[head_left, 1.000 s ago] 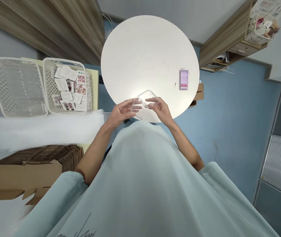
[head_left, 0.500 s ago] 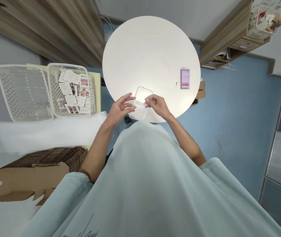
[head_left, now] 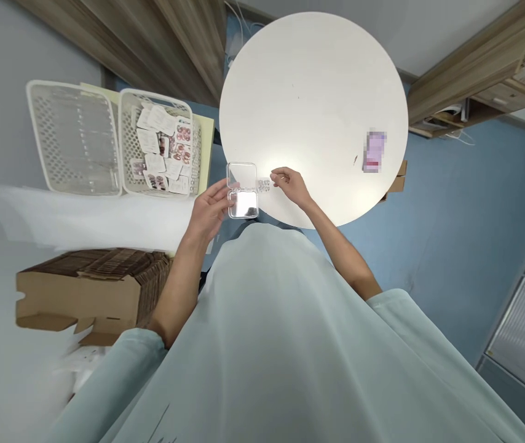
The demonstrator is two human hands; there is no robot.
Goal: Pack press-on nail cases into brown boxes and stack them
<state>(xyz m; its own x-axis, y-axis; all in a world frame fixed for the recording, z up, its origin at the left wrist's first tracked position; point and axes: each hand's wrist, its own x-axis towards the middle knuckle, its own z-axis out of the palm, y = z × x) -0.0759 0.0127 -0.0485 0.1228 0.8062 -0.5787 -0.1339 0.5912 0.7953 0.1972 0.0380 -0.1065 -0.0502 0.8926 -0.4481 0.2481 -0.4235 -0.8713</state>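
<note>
My left hand grips the left side of a clear plastic hinged box, its lid laid back and both halves facing up over the table's near-left edge. The lower half looks shiny. My right hand is closed in a pinch at the right end of a small clear sheet with rows of little round shapes. This sheet lies just right of the box; whether it touches the box, I cannot tell.
A blurred purple rectangular object lies on the round white table. To the left, a white basket holds several small packs and cards. Beside it stands another white basket. Flattened cardboard boxes are stacked nearer me.
The clear box has come away to the left with my left hand. The small sheet now shows between the box and my right hand. The whole view has shifted.
</note>
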